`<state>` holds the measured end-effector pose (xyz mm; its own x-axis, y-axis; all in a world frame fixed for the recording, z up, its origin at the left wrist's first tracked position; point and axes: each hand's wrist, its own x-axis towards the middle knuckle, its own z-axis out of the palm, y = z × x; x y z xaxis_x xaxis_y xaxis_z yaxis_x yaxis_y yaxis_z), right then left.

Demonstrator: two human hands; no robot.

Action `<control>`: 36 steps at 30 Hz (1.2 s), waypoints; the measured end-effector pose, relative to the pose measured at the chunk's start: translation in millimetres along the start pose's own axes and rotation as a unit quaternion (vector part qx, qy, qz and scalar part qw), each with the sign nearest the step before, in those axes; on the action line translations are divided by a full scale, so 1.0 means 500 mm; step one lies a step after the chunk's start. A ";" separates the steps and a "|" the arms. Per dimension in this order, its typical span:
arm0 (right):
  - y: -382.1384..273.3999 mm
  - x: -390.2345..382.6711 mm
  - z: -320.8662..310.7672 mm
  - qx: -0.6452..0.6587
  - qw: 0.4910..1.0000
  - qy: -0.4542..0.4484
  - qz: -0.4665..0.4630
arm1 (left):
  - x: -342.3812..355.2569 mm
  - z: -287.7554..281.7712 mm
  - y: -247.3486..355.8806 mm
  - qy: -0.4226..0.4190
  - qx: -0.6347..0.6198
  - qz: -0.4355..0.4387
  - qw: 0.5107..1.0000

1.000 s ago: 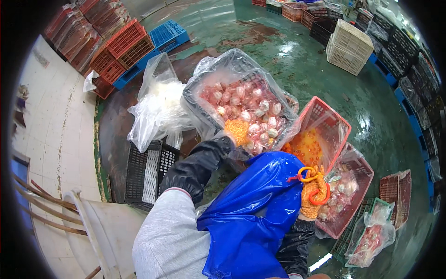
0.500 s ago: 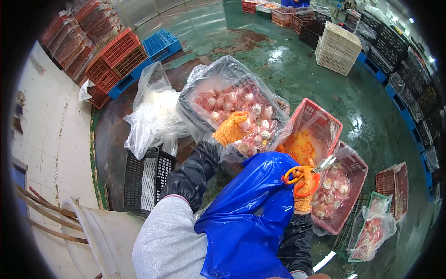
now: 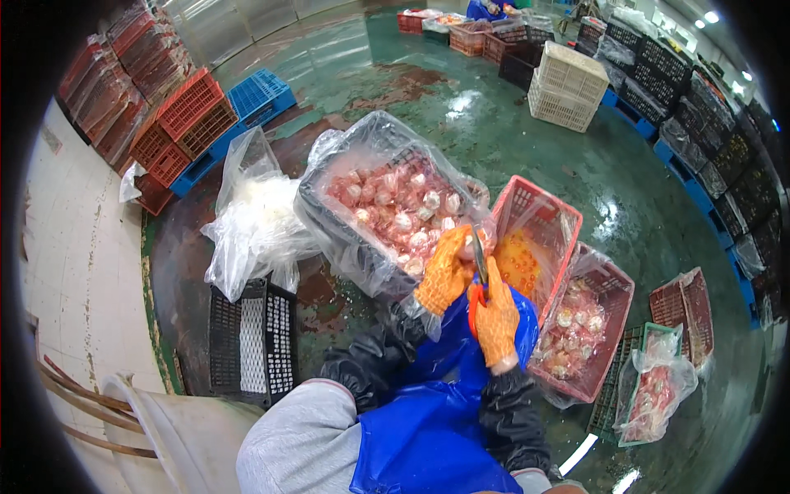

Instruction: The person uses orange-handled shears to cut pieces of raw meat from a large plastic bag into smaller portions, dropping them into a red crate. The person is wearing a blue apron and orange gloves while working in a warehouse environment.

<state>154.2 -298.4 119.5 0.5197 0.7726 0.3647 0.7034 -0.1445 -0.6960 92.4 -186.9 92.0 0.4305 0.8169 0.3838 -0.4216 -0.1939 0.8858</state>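
Note:
My left hand (image 3: 443, 270), in an orange patterned glove, grips a small pinkish bagged piece (image 3: 478, 242) just beyond my blue apron (image 3: 411, 436). My right hand (image 3: 495, 323), gloved alike, grips orange-handled scissors (image 3: 480, 293), whose metal blades point up beside that piece. Behind them a dark plastic-lined crate (image 3: 319, 188) holds many pink-and-white bagged pieces. To its right a red lined crate (image 3: 558, 202) holds orange liquid with small round bits, and a second red crate (image 3: 613, 308) nearer me holds more bagged pink pieces.
Clear plastic sheets (image 3: 251, 222) and a black crate (image 3: 236, 346) lie left. Green (image 3: 621, 387) and red (image 3: 695, 313) crates sit right. Stacked crates (image 3: 177, 115), white crates (image 3: 568, 86) and black stacks (image 3: 728, 189) on pallets line the edges. A co-worker (image 3: 484, 10) is at the far back.
My left hand has left the pile in the dark crate, now holding a piece. My right hand has raised the scissors up and leftward to meet it.

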 end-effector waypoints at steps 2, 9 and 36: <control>-0.013 -0.015 -0.009 0.143 0.986 0.044 0.072 | -0.003 -0.006 0.000 0.109 -0.423 -0.240 0.867; 0.009 0.003 -0.035 0.421 0.881 -0.004 0.218 | -0.060 0.021 -0.039 -0.131 -0.190 -0.220 0.948; 0.009 -0.025 -0.063 0.271 0.925 -0.205 0.173 | 0.001 -0.035 -0.053 0.120 -0.089 -0.168 0.974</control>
<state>166.3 -328.5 131.2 0.3628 0.9233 -0.1259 0.1260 -0.1825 -0.9751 89.7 -171.8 64.0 0.3786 0.9255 -0.0101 -0.4305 0.1857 0.8833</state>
